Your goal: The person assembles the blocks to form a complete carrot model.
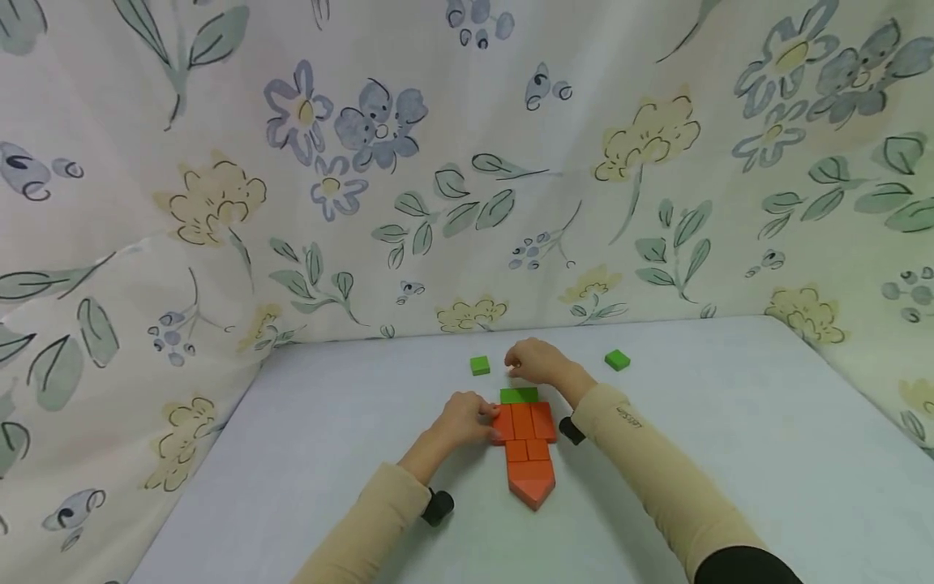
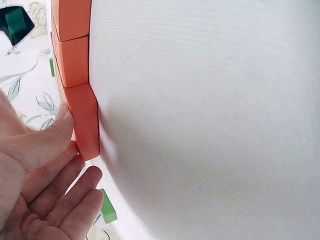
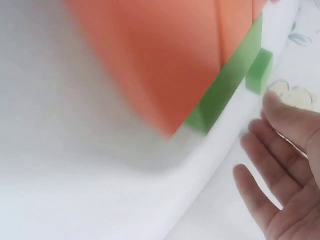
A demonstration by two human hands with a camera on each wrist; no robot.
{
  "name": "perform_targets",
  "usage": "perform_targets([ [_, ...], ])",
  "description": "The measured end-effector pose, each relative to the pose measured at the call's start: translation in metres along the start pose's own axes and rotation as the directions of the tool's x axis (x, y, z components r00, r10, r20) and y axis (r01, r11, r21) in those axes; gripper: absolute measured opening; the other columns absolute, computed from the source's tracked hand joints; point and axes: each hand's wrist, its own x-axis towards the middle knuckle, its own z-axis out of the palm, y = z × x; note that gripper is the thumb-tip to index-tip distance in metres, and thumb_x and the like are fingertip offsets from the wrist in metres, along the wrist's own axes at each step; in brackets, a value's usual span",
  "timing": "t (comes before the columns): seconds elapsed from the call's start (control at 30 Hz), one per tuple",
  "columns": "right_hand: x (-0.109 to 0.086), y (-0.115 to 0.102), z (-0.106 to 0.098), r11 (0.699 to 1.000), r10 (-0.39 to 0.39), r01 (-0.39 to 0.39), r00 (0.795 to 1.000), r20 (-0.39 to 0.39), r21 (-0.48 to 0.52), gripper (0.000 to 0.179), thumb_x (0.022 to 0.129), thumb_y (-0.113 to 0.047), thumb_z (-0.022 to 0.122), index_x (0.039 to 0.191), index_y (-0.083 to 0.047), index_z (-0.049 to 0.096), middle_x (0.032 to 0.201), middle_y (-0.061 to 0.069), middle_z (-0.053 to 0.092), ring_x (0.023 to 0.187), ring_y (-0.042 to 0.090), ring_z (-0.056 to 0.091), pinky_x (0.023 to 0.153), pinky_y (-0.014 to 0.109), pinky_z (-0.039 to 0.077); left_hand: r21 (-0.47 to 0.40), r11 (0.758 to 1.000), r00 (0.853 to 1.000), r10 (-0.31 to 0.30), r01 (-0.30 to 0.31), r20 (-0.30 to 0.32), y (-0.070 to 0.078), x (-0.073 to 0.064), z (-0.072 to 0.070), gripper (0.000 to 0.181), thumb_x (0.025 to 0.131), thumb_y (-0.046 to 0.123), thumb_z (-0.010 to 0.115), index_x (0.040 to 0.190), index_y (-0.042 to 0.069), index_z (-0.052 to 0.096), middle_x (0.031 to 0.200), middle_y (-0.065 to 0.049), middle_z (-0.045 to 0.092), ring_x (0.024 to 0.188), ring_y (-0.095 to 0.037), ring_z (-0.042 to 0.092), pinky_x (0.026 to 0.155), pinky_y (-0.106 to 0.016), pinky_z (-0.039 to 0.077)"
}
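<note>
Orange blocks (image 1: 524,422) lie edge to edge on the white table, with a pointed block (image 1: 532,483) at the near end. My left hand (image 1: 461,418) grips the leftmost orange block (image 2: 84,120) between thumb and index finger, its other fingers loosely bent beside it. Along the far edge of the orange row lies a green rectangular block (image 1: 519,395). My right hand (image 1: 536,361) hovers just beyond it, holding nothing, fingers slightly bent and apart. A small green block (image 1: 480,366) lies left of this hand; another green block (image 1: 617,359) is to its right.
The white table (image 1: 336,422) reaches back to a flower-patterned cloth (image 1: 438,162) hung behind and on the left. Each wrist wears a small black device, one at the left cuff (image 1: 438,508), one at the right (image 1: 571,430).
</note>
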Motion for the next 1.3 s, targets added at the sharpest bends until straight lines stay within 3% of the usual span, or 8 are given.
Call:
perform_targets([
  [0.1, 0.015, -0.012, 0.004, 0.998, -0.033, 0.031, 0.999, -0.026, -0.049, 0.024, 0.089, -0.006, 0.068, 0.112, 0.002, 0.070, 0.110, 0.013, 0.069, 0.105, 0.029, 0.062, 0.094, 0.041, 0.048, 0.010, 0.999, 0.999, 0.037, -0.037, -0.011, -0.001, 0.000, -0.003, 0.035, 0.074, 0.013, 0.085, 0.105, 0.000, 0.075, 0.104, -0.012, 0.072, 0.100, -0.029, 0.063, 0.085, -0.035, 0.051],
  [0.27, 0.037, -0.026, 0.015, 0.994, 0.006, -0.007, 1.000, -0.005, -0.113, 0.038, 0.087, -0.002, 0.070, 0.124, 0.000, 0.064, 0.124, 0.014, 0.063, 0.117, 0.030, 0.057, 0.100, 0.042, 0.044, 0.019, 0.996, 0.995, 0.092, -0.092, -0.028, -0.002, -0.001, -0.004, 0.033, 0.073, 0.011, 0.085, 0.102, -0.002, 0.075, 0.100, -0.012, 0.073, 0.097, -0.030, 0.063, 0.085, -0.033, 0.050],
  [0.4, 0.043, -0.027, 0.021, 0.985, 0.019, -0.015, 1.000, 0.024, -0.175, 0.020, 0.086, -0.003, 0.071, 0.106, -0.003, 0.068, 0.105, 0.010, 0.065, 0.099, 0.025, 0.061, 0.089, 0.039, 0.050, -0.010, 0.997, 0.997, 0.074, -0.074, -0.024, -0.001, -0.002, 0.000, 0.032, 0.074, 0.009, 0.084, 0.102, -0.002, 0.075, 0.102, -0.011, 0.073, 0.099, -0.030, 0.063, 0.086, -0.033, 0.050],
  [0.47, 0.042, -0.027, 0.022, 0.981, -0.002, 0.005, 1.000, 0.016, -0.191, 0.008, 0.086, 0.000, 0.069, 0.092, -0.005, 0.066, 0.091, 0.007, 0.063, 0.086, 0.022, 0.058, 0.080, 0.037, 0.050, -0.010, 0.998, 0.998, 0.059, -0.059, -0.025, 0.000, -0.002, 0.001, 0.032, 0.074, 0.010, 0.084, 0.103, -0.001, 0.075, 0.103, -0.010, 0.073, 0.100, -0.029, 0.063, 0.085, -0.032, 0.050],
  [0.53, 0.041, -0.026, 0.020, 0.979, -0.021, 0.022, 1.000, 0.006, -0.205, 0.008, 0.085, 0.001, 0.069, 0.087, -0.005, 0.064, 0.086, 0.005, 0.061, 0.080, 0.020, 0.055, 0.076, 0.036, 0.049, -0.006, 0.999, 0.998, 0.049, -0.049, -0.028, 0.001, -0.001, 0.000, 0.033, 0.073, 0.010, 0.084, 0.103, -0.001, 0.075, 0.103, -0.010, 0.073, 0.100, -0.029, 0.063, 0.084, -0.031, 0.051],
  [0.77, 0.028, -0.015, 0.008, 0.989, -0.028, 0.033, 0.999, 0.040, -0.144, 0.028, 0.087, 0.003, 0.065, 0.114, -0.002, 0.069, 0.116, 0.012, 0.066, 0.109, 0.027, 0.060, 0.097, 0.041, 0.046, 0.016, 0.999, 0.999, 0.036, -0.036, -0.027, 0.000, 0.000, -0.001, 0.036, 0.073, 0.012, 0.085, 0.105, 0.000, 0.075, 0.107, -0.010, 0.072, 0.099, -0.029, 0.063, 0.083, -0.033, 0.051],
  [0.97, 0.015, -0.003, 0.005, 0.987, -0.089, 0.098, 0.994, 0.070, -0.131, 0.028, 0.087, 0.004, 0.067, 0.114, -0.003, 0.070, 0.117, 0.011, 0.066, 0.112, 0.028, 0.059, 0.099, 0.041, 0.045, 0.006, 1.000, 0.999, 0.027, -0.027, -0.026, 0.001, -0.001, -0.002, 0.035, 0.074, 0.012, 0.084, 0.105, -0.001, 0.074, 0.108, -0.011, 0.071, 0.102, -0.031, 0.062, 0.088, -0.037, 0.050],
  [1.3, 0.010, -0.001, 0.009, 0.990, -0.076, 0.087, 0.992, 0.106, -0.107, 0.028, 0.087, 0.003, 0.067, 0.114, -0.004, 0.071, 0.115, 0.010, 0.067, 0.109, 0.026, 0.059, 0.099, 0.042, 0.045, -0.009, 1.000, 0.999, 0.026, -0.026, -0.026, 0.002, -0.002, -0.001, 0.036, 0.073, 0.011, 0.085, 0.105, -0.002, 0.074, 0.105, -0.014, 0.071, 0.100, -0.031, 0.063, 0.086, -0.038, 0.051],
])
